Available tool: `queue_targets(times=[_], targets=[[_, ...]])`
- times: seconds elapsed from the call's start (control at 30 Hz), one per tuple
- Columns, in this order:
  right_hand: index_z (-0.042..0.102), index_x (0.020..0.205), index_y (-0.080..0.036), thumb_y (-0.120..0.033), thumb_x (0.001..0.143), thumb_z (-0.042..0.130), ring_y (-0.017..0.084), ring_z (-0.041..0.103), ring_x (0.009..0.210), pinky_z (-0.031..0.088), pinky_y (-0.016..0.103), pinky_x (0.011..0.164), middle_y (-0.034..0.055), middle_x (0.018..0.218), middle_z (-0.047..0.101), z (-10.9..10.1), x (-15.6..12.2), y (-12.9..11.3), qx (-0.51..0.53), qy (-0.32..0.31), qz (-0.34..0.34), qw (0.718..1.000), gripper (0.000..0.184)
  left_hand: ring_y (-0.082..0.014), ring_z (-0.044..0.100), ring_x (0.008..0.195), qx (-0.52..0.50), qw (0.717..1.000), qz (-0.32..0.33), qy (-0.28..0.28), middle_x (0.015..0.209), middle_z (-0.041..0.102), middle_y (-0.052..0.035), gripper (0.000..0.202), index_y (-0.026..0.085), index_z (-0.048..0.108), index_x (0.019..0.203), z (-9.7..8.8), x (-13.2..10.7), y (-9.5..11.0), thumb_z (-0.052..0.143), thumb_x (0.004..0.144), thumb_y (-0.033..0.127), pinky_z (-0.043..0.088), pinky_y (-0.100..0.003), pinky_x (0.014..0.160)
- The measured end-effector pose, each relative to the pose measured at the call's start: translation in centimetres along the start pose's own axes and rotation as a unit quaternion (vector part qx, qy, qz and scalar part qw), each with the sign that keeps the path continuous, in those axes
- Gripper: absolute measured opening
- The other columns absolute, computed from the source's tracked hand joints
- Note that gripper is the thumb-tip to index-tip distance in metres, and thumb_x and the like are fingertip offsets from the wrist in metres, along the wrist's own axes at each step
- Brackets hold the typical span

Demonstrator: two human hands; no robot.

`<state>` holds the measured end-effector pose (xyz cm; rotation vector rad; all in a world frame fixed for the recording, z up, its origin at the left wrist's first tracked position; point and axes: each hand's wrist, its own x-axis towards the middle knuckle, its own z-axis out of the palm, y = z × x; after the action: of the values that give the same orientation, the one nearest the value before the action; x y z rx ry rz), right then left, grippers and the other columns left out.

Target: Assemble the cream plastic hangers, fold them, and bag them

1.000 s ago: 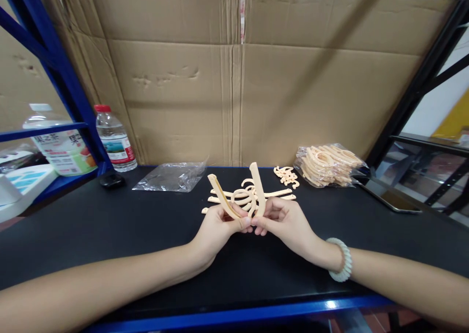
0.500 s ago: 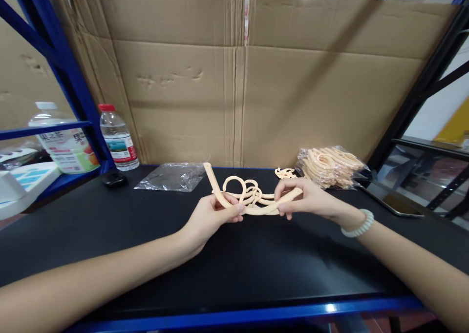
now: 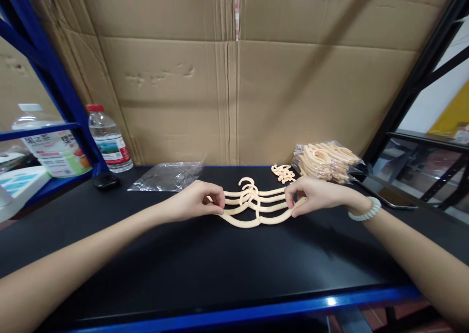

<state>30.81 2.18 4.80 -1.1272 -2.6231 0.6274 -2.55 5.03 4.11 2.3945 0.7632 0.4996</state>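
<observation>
Both left hand (image 3: pixel 208 199) and right hand (image 3: pixel 309 196) seemingly pinch a hanger (image 3: pixel 242 223) behind open tabletop (image 3: pixel 234 274).

Brown cardboard (image 3: pixel 164 89) stands behind a black tabletop (image 3: pixel 220 269) with blue edging (image 3: pixel 256 313).

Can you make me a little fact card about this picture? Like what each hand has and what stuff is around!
Left hand: pinching one end of the front hanger
Right hand: pinching its other end
Right wrist: pale bracelet
Behind the front hanger: more cream hangers
Farther back, right: small cream pieces, then a bagged pile
Back left: flat clear bag, bottle with a red cap
Table: black top, blue front edge
Behind the table: cardboard
</observation>
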Motion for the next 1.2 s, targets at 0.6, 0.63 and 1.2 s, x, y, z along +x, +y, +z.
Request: queue_targets(times=[0.6, 0.63, 1.2], targets=[[0.063, 0.074, -0.019, -0.019, 0.081, 0.064, 0.025, 0.058, 0.106, 0.044, 0.036, 0.090, 0.0073, 0.109, 0.064, 1.5, 0.9, 0.4, -0.049, 0.030, -0.030, 0.998, 0.007, -0.0245, 0.056, 0.091, 0.431, 0.889, 0.148, 0.039, 0.100, 0.061, -0.0121, 0.017, 0.015, 0.057, 0.085, 2.6, -0.6, 0.3, 0.041, 0.089, 0.010, 0.048, -0.036, 0.076], [0.062, 0.073, -0.018, -0.018, 0.081, 0.063, 0.024, 0.060, 0.102, 0.045, 0.035, 0.088, 0.0071, 0.106, 0.065, 1.6, 1.0, 0.3, -0.052, 0.032, -0.025, 0.998, 0.008, -0.0249, 0.056, 0.096, 0.417, 0.896, 0.140, 0.056, 0.105, 0.061, -0.0123, 0.018, 0.016, 0.057, 0.088, 3.0, -0.6, -0.1, 0.040, 0.089, 0.009, 0.049, -0.036, 0.080], [0.056, 0.084, -0.018, -0.011, 0.084, 0.053, 0.023, 0.060, 0.105, 0.048, 0.036, 0.090, 0.0113, 0.114, 0.064, 3.8, 2.6, 2.9, -0.063, 0.149, -0.049, 0.986, 0.007, -0.0227, 0.061, 0.083, 0.324, 0.938, 0.037, 0.119, 0.090, 0.063, -0.0104, 0.018, 0.016, 0.054, 0.085, 3.3, 0.0, -3.0, 0.037, 0.092, 0.014, 0.051, -0.035, 0.073]])
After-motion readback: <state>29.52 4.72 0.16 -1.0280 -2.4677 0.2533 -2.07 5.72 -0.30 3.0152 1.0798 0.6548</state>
